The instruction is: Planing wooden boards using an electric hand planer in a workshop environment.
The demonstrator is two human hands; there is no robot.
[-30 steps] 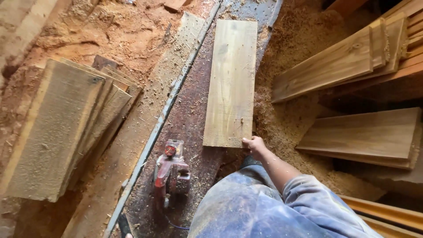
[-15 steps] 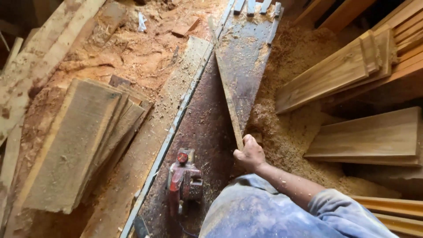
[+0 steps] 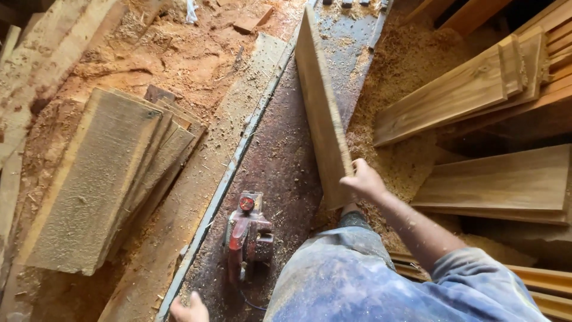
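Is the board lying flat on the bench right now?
No, the right hand holds the board tipped up on its long edge.

— Any packages, labels, signs or screens in view?

— No packages, signs or screens. The only thing close to a label is a small round red disc with a pale mark, on top of the red power planer [image 3: 248, 235] standing on the dark bench surface.

— Can you make out the mark?

— No, it is too small and blurred to tell.
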